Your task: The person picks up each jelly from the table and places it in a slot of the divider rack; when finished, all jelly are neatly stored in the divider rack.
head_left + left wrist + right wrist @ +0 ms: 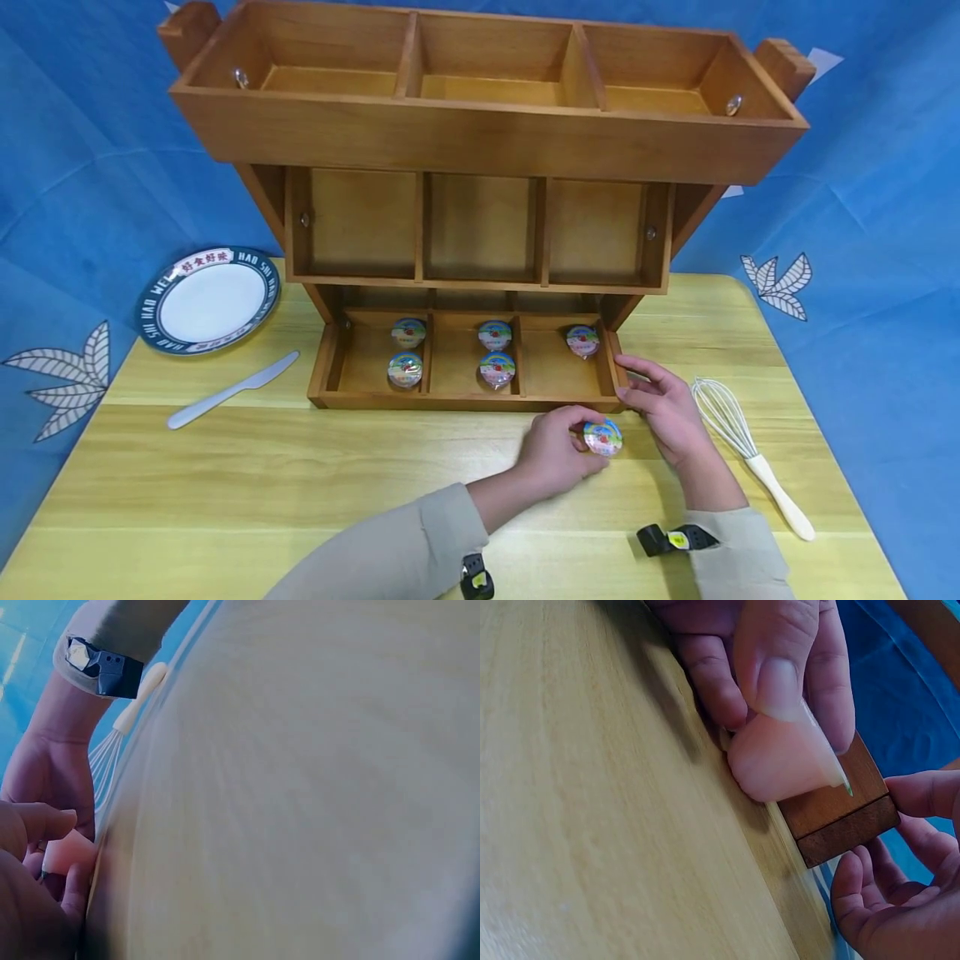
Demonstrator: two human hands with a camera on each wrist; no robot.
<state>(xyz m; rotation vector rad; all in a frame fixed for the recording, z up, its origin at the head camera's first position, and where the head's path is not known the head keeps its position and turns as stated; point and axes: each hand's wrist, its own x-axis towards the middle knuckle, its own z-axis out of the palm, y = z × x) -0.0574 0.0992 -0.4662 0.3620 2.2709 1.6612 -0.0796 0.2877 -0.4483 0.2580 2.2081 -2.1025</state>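
Note:
My left hand [558, 450] pinches a small pink jelly cup [603, 437] with a colourful printed lid, just in front of the shelf's right front corner. Seen from the right wrist, the cup [780, 754] lies tilted on its side close over the table, thumb across it. Fingertips of my right hand [667, 408] touch the right end of the bottom wooden tray [442, 402]. In that tray, two jelly cups [406, 369] sit in the left compartment, two more [497, 369] in the middle one, and a single cup [582, 340] in the right one.
Above the tray rise a middle tier [480, 225] and a top tier [487, 133] of the wooden shelf, overhanging it. A whisk [750, 446] lies right of my right hand. At the left are a rimmed plate [213, 304] and a white knife [234, 390].

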